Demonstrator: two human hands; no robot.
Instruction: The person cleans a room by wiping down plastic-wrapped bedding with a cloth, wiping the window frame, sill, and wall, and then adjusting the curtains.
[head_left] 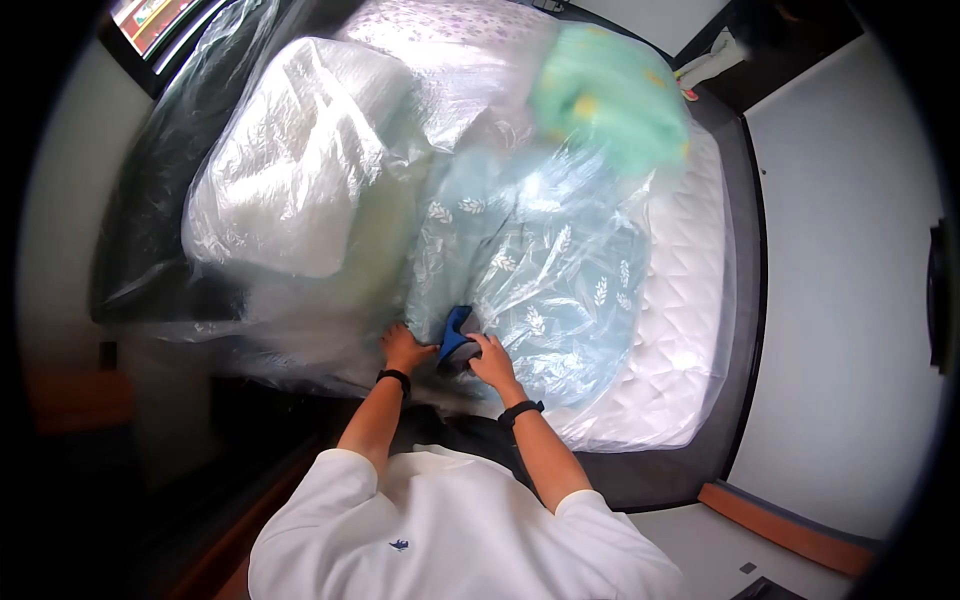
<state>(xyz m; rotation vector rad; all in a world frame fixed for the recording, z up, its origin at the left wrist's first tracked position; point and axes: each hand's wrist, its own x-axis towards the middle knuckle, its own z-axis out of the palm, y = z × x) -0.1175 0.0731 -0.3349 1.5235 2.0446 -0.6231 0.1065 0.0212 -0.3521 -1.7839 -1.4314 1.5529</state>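
Note:
Near the front edge of the plastic-covered bed lies a small blue and grey cloth item (456, 338). My left hand (404, 348) is on its left side, palm down with the fingers spread and the thumb close to the blue part. From the right, my right hand (491, 362) has its thumb and fingers on the grey part, pinching it. Beneath and beyond both hands is a pale blue bag or quilt with white leaf prints (545, 265), under clear plastic.
A white bundle in clear plastic (300, 160) lies at the back left, and a green bundle (610, 95) at the back right. A white quilted mattress (685, 290) shows at the right. Another person's leg (712, 62) is at the top right.

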